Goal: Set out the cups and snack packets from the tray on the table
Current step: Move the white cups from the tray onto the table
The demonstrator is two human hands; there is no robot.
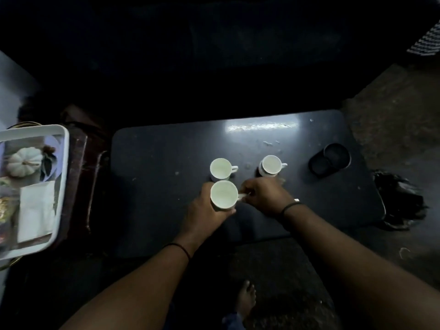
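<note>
A white cup (223,194) is held over the middle of the dark table (152,177). My left hand (202,210) wraps its body from the left and below. My right hand (264,196) pinches its handle from the right. Two more white cups stand on the table just beyond: one (220,168) behind the held cup, another (271,165) to the right. A white tray (62,167) rests at the far left, off the table, with a white packet (35,210) and a pumpkin picture on its floor. The snack packets at the tray's left edge are blurred.
A black double coaster holder (329,160) sits at the table's right side. A dark wooden stand (81,167) is between tray and table. A dark bundle (400,201) lies by the table's right edge. My bare foot (246,298) is on the floor below.
</note>
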